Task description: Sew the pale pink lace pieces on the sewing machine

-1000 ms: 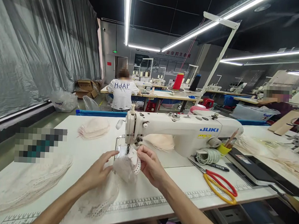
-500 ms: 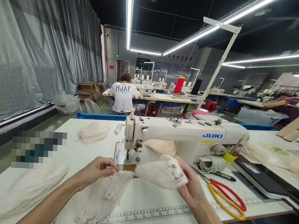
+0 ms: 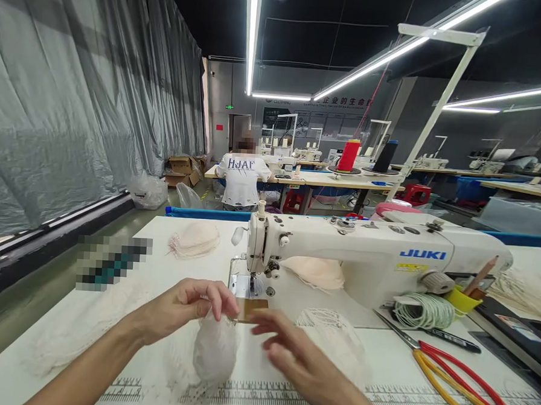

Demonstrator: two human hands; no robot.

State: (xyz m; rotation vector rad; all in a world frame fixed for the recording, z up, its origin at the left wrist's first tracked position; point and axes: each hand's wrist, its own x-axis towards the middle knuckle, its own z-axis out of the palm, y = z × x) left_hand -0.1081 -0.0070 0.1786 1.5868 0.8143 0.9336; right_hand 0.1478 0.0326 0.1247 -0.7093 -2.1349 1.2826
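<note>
My left hand point(image 3: 185, 310) pinches the top of a sheer white lace fabric piece point(image 3: 216, 351), which hangs rounded over the table's printed ruler point(image 3: 264, 394). To its right, my right hand point(image 3: 296, 358) is slightly blurred, fingers stretched and apart, holding nothing. Behind and beside that hand lies another pale lace piece point(image 3: 340, 345), partly covered by it. Just beyond both hands stands the white JUKI sewing machine point(image 3: 377, 250), its needle and presser foot point(image 3: 252, 283) above the metal plate. A cream fabric piece point(image 3: 316, 271) lies under the machine's arm.
Red-and-yellow-handled scissors point(image 3: 460, 382), a black marker point(image 3: 454, 340) and coiled pale green cord point(image 3: 423, 310) lie at right. Stacked lace pieces point(image 3: 87, 326) are at left, with a smaller pile point(image 3: 196, 241) behind. A person in a white shirt point(image 3: 241, 180) sits farther back.
My right hand has let go of the lace piece, which now lies on the table, and moved left toward my left hand. The view has turned slightly left.
</note>
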